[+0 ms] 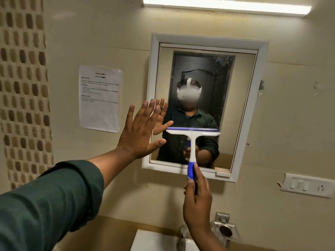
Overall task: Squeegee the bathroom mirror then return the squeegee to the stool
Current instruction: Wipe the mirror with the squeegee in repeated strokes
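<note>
The bathroom mirror (241, 109) hangs on the beige wall in a white frame (261, 46). A white squeegee (193, 134) with a blue handle has its blade flat against the lower half of the glass, level and horizontal. My right hand (197, 205) grips the blue handle from below. My left hand (140, 131) is spread flat with fingers apart against the mirror's left frame edge, its thumb over the glass. Smudges show in the mirror's upper right. The stool is out of view.
A printed sheet (100, 98) is taped to the wall left of the mirror. A white sink (154, 241) with a metal tap (182, 238) sits below. A switch plate (306, 185) is at the right, a tube light (226, 6) above.
</note>
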